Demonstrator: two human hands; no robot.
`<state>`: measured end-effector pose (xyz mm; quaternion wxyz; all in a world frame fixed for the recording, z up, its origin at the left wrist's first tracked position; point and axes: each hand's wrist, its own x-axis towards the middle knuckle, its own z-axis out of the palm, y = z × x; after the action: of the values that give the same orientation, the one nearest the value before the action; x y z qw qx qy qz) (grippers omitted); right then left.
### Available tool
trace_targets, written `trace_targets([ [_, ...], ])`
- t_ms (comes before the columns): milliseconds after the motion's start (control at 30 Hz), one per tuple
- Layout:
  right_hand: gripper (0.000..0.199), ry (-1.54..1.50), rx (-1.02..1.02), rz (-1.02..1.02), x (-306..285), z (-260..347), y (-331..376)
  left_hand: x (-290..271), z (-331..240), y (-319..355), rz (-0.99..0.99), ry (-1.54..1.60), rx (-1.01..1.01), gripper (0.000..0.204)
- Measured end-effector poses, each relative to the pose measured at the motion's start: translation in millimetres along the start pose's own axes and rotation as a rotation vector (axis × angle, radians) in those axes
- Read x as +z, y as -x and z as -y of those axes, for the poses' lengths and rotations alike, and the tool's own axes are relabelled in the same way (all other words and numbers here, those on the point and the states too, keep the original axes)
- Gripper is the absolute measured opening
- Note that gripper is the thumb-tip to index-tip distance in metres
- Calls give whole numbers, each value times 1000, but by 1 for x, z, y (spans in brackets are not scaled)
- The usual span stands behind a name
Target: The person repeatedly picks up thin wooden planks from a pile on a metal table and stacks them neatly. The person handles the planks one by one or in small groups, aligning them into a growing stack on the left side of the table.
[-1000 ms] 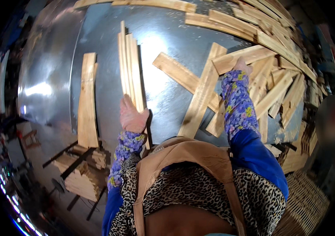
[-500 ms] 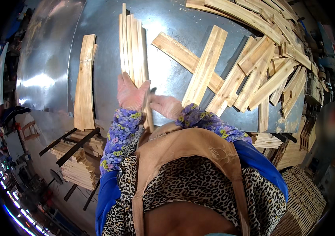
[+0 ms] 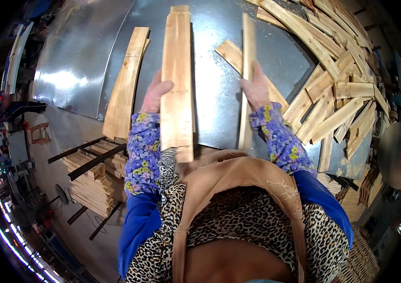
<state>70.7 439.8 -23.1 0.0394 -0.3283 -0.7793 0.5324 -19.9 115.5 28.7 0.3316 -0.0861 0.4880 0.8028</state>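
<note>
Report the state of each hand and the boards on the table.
Left hand: closed on the board stack's left side.
Board stack: layered, ends uneven.
Right hand: gripping the narrow-looking board.
Narrow-looking board: seemingly edge-up, slightly blurred.
Leftmost boards: flat, overlapping.
Right-side pile: loose, jumbled.

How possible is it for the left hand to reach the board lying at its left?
Probably yes: nothing visible stands between the left hand and that board, but it grips other boards.
</note>
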Motion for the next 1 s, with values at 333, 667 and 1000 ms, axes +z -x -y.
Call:
trace_targets([
  [333,89,26,-107,626,128,15,25,-1,30,13,-361,-626,50,85],
  [667,67,976,5,169,-94,-39,-38,58,47,3,-495,-1778,-99,124],
  [1000,82,808,-464,390,71,18,13,55,37,-24,-407,-1802,8,118],
])
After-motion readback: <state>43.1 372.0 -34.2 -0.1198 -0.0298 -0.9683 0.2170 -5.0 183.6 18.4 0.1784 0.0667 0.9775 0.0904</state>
